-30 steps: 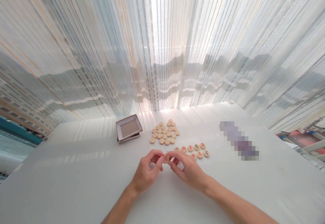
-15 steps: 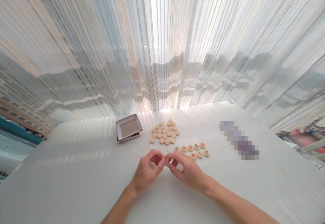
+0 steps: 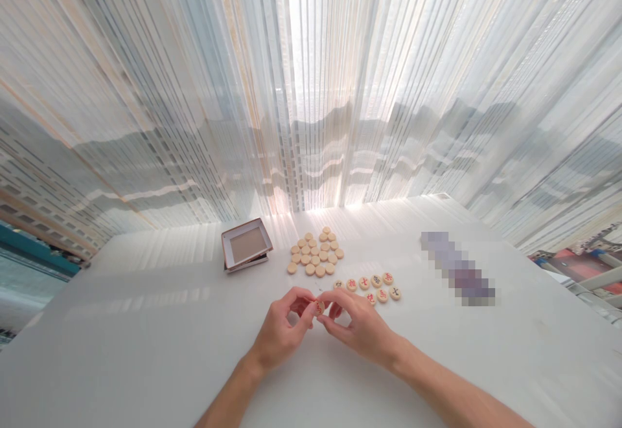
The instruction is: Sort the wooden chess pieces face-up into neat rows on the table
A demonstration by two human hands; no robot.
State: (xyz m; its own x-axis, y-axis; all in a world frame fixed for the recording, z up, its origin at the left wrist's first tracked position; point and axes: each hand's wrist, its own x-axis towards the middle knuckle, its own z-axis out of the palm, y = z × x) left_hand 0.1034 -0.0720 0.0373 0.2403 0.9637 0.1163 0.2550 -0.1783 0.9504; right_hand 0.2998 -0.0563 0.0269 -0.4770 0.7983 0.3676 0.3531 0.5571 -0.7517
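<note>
Between my two hands is a round wooden Chinese chess piece (image 3: pixel 319 308), its red-marked face turned up toward me. My left hand (image 3: pixel 282 327) pinches its left side with thumb and fingers. On the other side, my right hand (image 3: pixel 362 327) has its index finger and thumb at the piece's edge. Just past my right hand lie two rows of face-up Chinese chess pieces (image 3: pixel 381 294) with red or black characters; my fingers partly cover the nearer row. Farther off sits a loose cluster of pieces (image 3: pixel 315 252) showing blank tops.
An open shallow box (image 3: pixel 247 244) rests tilted on another part, left of the cluster. A pixelated object (image 3: pixel 457 267) lies at the right on the white table (image 3: pixel 160 350). Striped sheer curtains (image 3: pixel 311 91) hang along the table's far edge.
The piece between my fingers has turned, so its red character now faces me rather than its plain side. Both hands stay in nearly the same place.
</note>
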